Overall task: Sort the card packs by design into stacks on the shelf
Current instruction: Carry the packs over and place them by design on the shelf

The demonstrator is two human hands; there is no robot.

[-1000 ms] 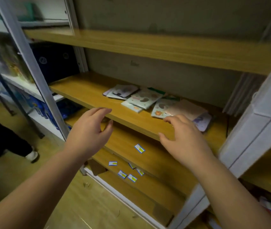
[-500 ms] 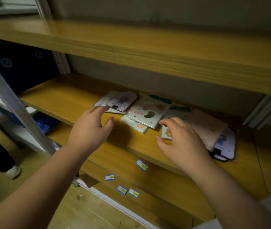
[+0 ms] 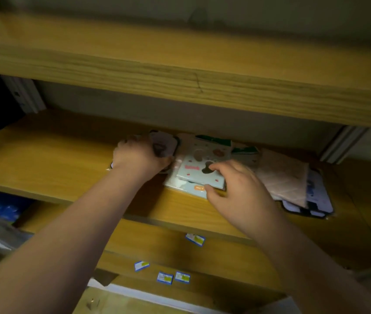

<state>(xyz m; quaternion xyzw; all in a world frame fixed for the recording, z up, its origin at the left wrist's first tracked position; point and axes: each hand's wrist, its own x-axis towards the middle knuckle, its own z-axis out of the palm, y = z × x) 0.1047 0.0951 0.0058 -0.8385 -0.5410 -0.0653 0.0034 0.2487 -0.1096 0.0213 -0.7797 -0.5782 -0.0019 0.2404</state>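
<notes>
Head view: shelf (image 3: pixel 44 168) holds card packs; left hand (image 3: pixel 138 158) grip closed on lilac pack (image 3: pixel 165 143), right hand (image 3: pixel 241 196) pinches pale-blue pack (image 3: pixel 197 172).

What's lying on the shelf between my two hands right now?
In the head view, a pale blue card pack with a dark blob fills the gap between left hand and right hand.

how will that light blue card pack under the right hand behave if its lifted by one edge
The flat light blue card pack looks thin and rigid-edged, so it should probably stay stiff and feel light. Its surface seems glossy, so it may slip in the right hand. It rests on another pack, which could slide along.
</notes>
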